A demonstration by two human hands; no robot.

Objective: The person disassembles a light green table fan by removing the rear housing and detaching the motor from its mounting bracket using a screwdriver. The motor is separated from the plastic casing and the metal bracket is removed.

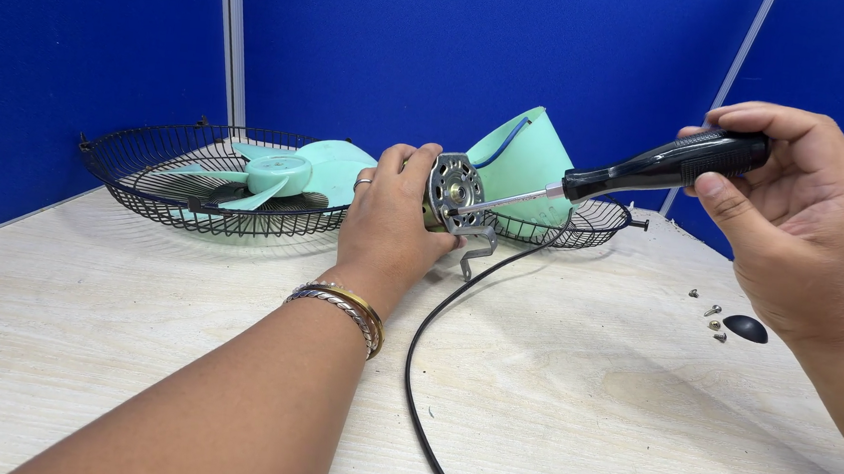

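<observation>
Fan motor (pixel 453 191): held upright above desk (pixel 182 349), left hand (pixel 390 222) clamped round it. Screwdriver (pixel 648 170): right hand (pixel 795 221) closed on handle, tip at motor face. Risk: tip slipping off toward fingers; loose screws (pixel 713 317) nearby rolling away.

Your left hand (pixel 388 219) holds the motor (pixel 453 191) before the grilles (pixel 145 185), screwdriver (pixel 648 170) to its right, screws (pixel 709 315) far right on the table (pixel 580 400).
</observation>
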